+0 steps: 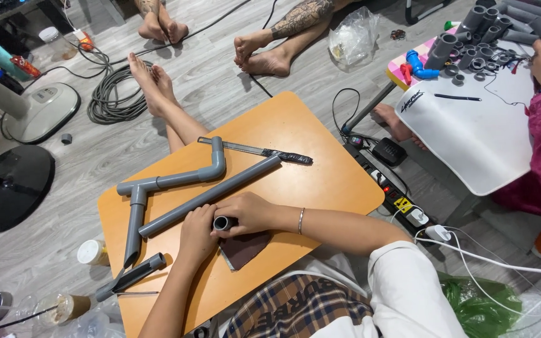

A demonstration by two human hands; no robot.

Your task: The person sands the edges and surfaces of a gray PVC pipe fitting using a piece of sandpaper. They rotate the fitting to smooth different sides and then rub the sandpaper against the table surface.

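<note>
Both hands met near the front middle of the orange tabletop (320, 181), closed around a short grey pipe piece (222, 223) whose open round end faced up toward the camera. The left hand (196, 235) wrapped it from the left side, and the right hand (248, 213) gripped it from the right, fingers curled over the top. Directly under the hands lay a dark brown sheet (247, 248), touching the tabletop close to its near edge.

A long straight grey pipe (211, 195) ran diagonally from beside the left hand toward the far right. Beyond it sat an assembled pipe frame (170, 180) with a tee and an elbow, and a knife (264, 151) lay near the far edge. Another grey pipe stub (131, 275) overhung the left edge. The tabletop's right half was bare wood. A power strip (388, 188) lay on the floor just past the right edge.
</note>
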